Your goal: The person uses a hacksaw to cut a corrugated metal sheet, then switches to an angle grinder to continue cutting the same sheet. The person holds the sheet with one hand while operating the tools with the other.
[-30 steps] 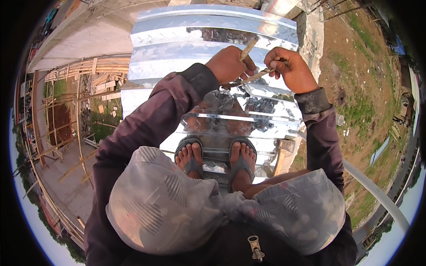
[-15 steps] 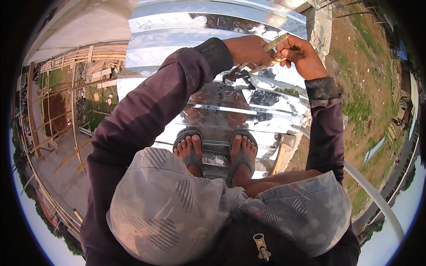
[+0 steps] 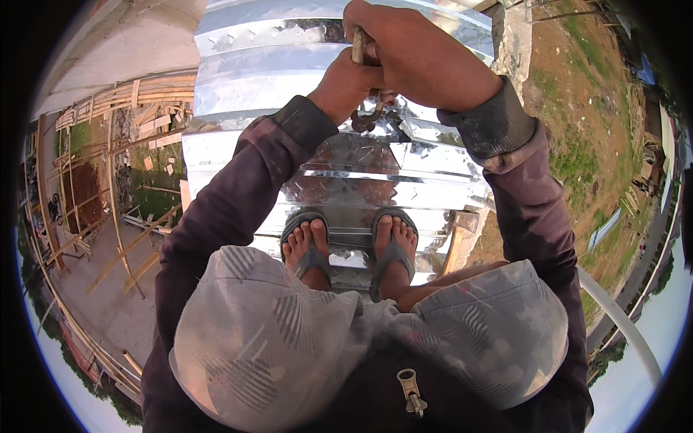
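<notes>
My left hand (image 3: 348,85) and my right hand (image 3: 429,61) are close together in front of me, fingers closed around a rusty pair of pincers (image 3: 367,121). One grey-brown handle end pokes up between my hands, and the curved dark jaws show below them. Most of the grip is hidden behind my fingers and the back of my right hand. Under the tool lies shiny ribbed metal sheeting (image 3: 245,94), and the jaws appear over it; whether they touch it I cannot tell.
My sandalled feet (image 3: 310,249) stand on the sheeting. A wooden piece (image 3: 460,242) and a rough concrete edge (image 3: 514,43) border it on the right, with grassy ground (image 3: 577,130) far below. To the left, bamboo and timber poles (image 3: 115,173) rise over a lower floor. A pale pipe (image 3: 617,317) curves at right.
My right hand has swung left and over beside my left hand, and its forearm has turned inward. My left hand has shifted left and slightly down. The pincers' handle now points more upright.
</notes>
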